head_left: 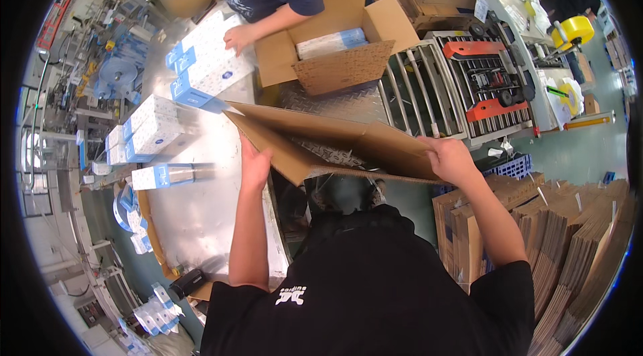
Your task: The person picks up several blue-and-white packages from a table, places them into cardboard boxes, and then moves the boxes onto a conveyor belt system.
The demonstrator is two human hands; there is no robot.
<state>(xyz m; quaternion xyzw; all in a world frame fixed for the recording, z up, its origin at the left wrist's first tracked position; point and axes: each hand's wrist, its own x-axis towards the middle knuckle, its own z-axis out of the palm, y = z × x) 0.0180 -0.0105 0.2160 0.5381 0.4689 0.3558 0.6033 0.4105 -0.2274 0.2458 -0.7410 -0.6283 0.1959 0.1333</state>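
Observation:
A brown cardboard carton [395, 150], partly unfolded into a narrow slanted shape, is held in front of my body. My left hand [254, 163] grips its left corner, thumb on the near panel. At the opposite end my right hand [449, 159] pinches the carton's upper edge between thumb and fingers. Through the opening between the panels, a patterned metal surface shows. Just beyond stands an open cardboard box [343, 69] with a white and blue pack [331, 43] inside.
White and blue packs [157, 129] stand in groups on the metal table [214, 212] at left. Across it, a co-worker's hand [240, 38] touches other packs. A roller conveyor [418, 91] runs right of the open box. Flattened cartons [556, 235] are stacked at lower right.

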